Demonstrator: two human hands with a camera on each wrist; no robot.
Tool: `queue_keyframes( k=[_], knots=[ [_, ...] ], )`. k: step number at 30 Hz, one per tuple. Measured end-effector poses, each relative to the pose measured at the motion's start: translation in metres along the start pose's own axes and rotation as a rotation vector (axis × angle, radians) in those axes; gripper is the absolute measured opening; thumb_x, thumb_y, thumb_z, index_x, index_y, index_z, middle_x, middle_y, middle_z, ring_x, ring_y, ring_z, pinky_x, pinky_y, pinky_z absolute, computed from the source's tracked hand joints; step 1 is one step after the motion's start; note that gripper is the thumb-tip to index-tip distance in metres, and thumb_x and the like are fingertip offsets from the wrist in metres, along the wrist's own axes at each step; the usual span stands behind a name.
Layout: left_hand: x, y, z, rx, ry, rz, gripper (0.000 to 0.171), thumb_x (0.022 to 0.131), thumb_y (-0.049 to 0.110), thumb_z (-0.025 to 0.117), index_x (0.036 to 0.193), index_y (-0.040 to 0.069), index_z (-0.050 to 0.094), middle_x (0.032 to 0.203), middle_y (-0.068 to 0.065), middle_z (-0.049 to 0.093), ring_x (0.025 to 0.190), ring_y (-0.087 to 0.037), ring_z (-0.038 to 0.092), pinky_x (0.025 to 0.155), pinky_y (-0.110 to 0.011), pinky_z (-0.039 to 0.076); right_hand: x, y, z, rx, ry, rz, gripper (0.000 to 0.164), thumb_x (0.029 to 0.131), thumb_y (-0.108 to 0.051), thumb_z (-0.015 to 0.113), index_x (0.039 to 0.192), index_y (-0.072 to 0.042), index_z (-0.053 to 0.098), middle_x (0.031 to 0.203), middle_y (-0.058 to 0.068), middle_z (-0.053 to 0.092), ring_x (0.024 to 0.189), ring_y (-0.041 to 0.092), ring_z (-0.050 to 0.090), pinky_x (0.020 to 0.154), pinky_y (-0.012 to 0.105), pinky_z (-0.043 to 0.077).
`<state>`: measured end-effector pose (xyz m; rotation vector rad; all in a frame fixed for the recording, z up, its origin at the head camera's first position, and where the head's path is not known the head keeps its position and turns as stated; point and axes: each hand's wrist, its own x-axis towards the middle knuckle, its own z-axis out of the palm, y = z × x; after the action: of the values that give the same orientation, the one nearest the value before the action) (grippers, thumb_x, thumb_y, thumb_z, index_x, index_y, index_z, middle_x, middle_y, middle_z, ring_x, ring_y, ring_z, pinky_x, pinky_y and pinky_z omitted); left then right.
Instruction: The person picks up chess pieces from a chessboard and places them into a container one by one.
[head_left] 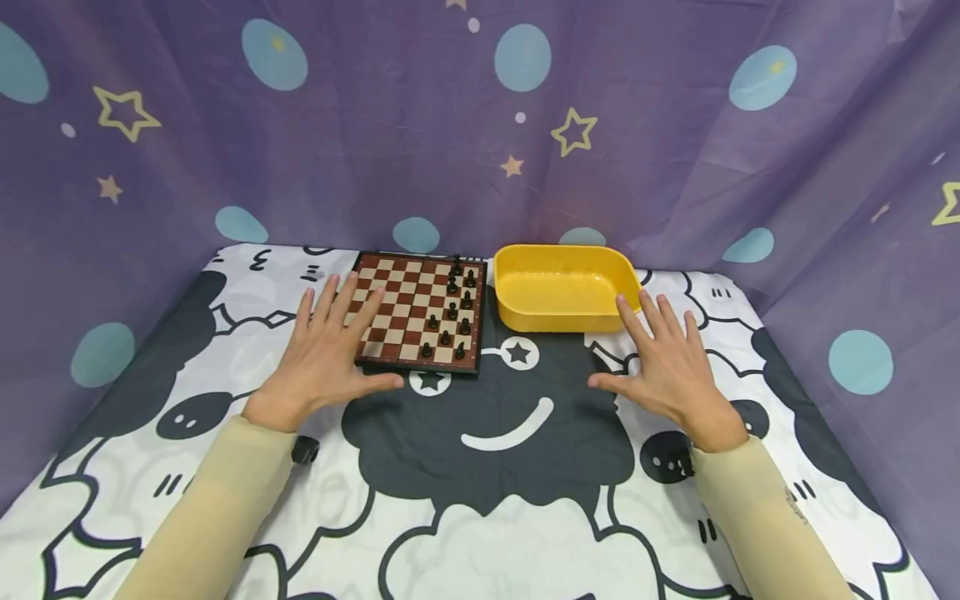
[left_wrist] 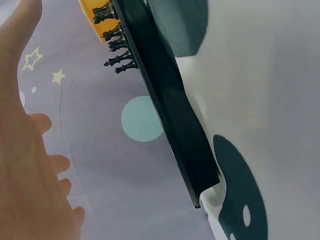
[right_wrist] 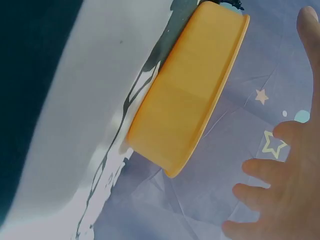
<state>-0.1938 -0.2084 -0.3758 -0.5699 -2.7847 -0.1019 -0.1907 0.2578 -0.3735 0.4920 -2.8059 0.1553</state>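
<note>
Ylw tub (head_left: 555, 322), long axis approx L-R, just beside chessboard (head_left: 412, 312).

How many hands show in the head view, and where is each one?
2. The left hand overlaps the left side of the chessboard in the head view; the right hand is by the right end of the yellow tub. Neither hand is hidden.

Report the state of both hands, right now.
Left hand: open, holding nothing, near the square red-and-cream chessboard.
Right hand: open, holding nothing, near the yellow, rounded rectangular plastic tub.
</note>
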Motion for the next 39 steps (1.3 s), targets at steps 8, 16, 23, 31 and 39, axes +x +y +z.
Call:
queue_keyframes(
  k=[8, 16, 23, 31, 39],
  knots=[
    [-0.001, -0.004, -0.001, -0.162, -0.044, -0.045, 0.118, 0.067, 0.079, 0.061, 0.155, 0.023, 0.005, 0.160, -0.011, -0.006, 0.145, -0.030, -0.010, 0.112, -0.057, 0.007, 0.003, -0.003, 0.002, 0.096, 0.098, -0.102, 0.114, 0.065, -0.074, 0.068, 0.154, -0.022, 0.018, 0.154, 0.013, 0.026, 0.141, 0.034, 0.022, 0.111, 0.055, 0.017],
    [0.000, -0.013, -0.005, -0.285, -0.033, -0.074, 0.109, 0.073, 0.064, 0.070, 0.155, 0.018, 0.015, 0.158, -0.019, 0.008, 0.142, -0.041, 0.011, 0.106, -0.062, 0.021, 0.005, -0.010, 0.007, 0.182, 0.109, -0.146, 0.105, 0.067, -0.064, 0.075, 0.149, -0.014, 0.034, 0.148, 0.014, 0.038, 0.136, 0.033, 0.033, 0.109, 0.052, 0.025],
    [-0.001, -0.022, -0.006, -0.328, -0.065, -0.128, 0.099, 0.076, 0.051, 0.075, 0.151, 0.009, 0.026, 0.154, -0.026, 0.016, 0.138, -0.047, 0.018, 0.102, -0.066, 0.025, 0.010, -0.027, 0.006, 0.343, 0.016, -0.074, 0.091, 0.074, -0.061, 0.071, 0.147, -0.018, 0.036, 0.145, 0.012, 0.040, 0.131, 0.032, 0.039, 0.102, 0.056, 0.034],
    [-0.001, -0.035, -0.004, -0.409, -0.125, -0.230, 0.096, 0.079, 0.040, 0.077, 0.151, 0.004, 0.024, 0.151, -0.031, 0.017, 0.134, -0.052, 0.021, 0.101, -0.067, 0.025, 0.030, -0.053, 0.010, 0.514, -0.009, -0.100, 0.084, 0.079, -0.047, 0.074, 0.146, -0.012, 0.038, 0.137, 0.010, 0.049, 0.119, 0.026, 0.049, 0.098, 0.046, 0.043],
    [-0.003, -0.046, 0.001, -0.450, -0.241, -0.305, 0.095, 0.081, 0.035, 0.076, 0.152, 0.005, 0.021, 0.149, -0.033, 0.018, 0.133, -0.052, 0.023, 0.102, -0.066, 0.025, 0.053, -0.083, 0.014, 0.550, -0.007, -0.142, 0.073, 0.079, -0.035, 0.078, 0.137, -0.005, 0.047, 0.121, 0.015, 0.058, 0.109, 0.025, 0.055, 0.095, 0.042, 0.046]
  ],
)
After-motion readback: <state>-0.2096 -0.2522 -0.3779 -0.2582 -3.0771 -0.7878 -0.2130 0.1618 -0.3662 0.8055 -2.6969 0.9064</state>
